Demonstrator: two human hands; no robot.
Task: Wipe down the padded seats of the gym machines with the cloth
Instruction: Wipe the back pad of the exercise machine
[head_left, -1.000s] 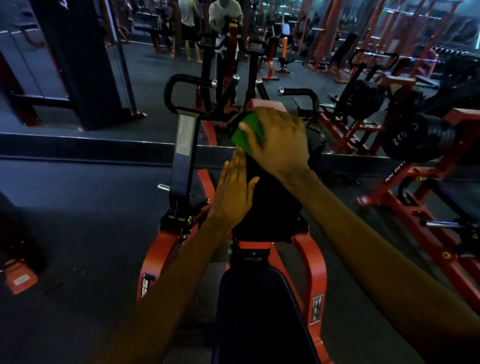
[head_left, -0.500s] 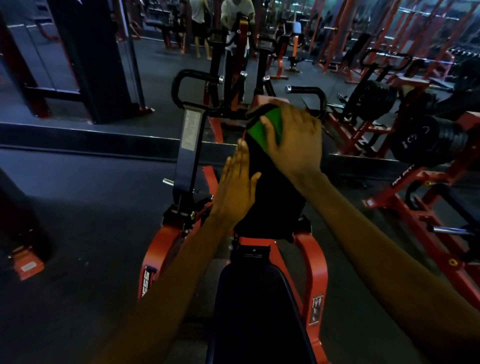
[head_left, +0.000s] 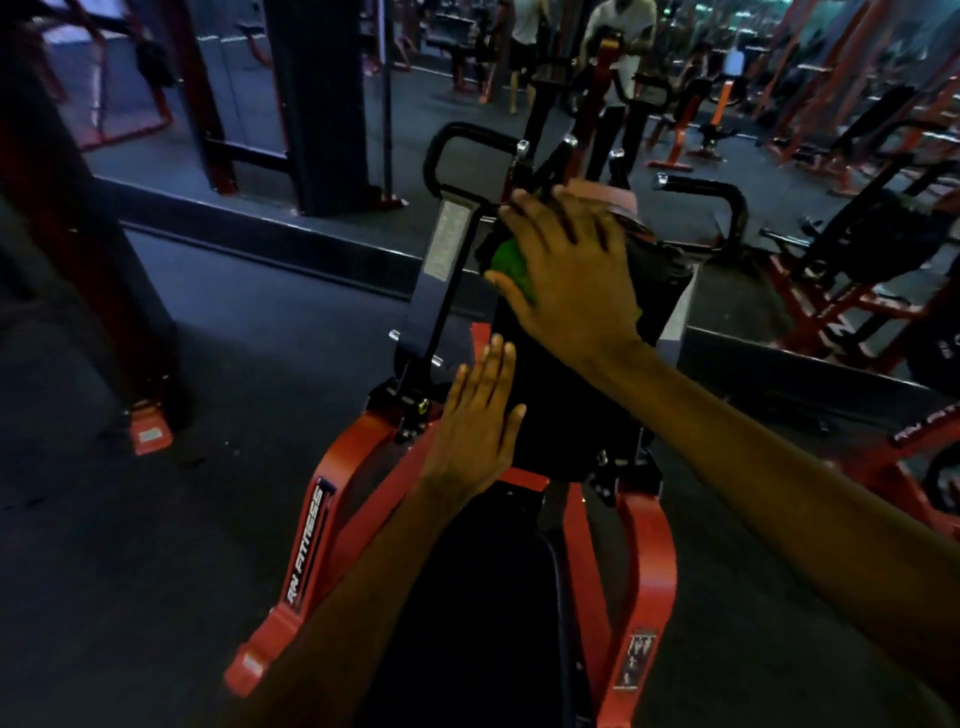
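Cloth half-hidden by R hand; handles flank pad; mirror behind, prob.

Printed white along the red frame leg, below-left of the left grip: "RN FITNESS". Cut short on a red beam, far right of the right grip: "RN FIT".

Cloth: bright green fabric, soft and matt. Upright pad and seat pad: black upholstery, smooth, matt, with a raised seam along the seat's edge. Frame: red painted metal, smooth and semi-gloss, with white printed lettering. Handle: black, matt grip; handle end cap: bright polished metal. Upright arm: black painted metal, low sheen, bearing a pale, flat label, its print too blurred to read. Floor: dark, matt, finely grainy, rubber-like.
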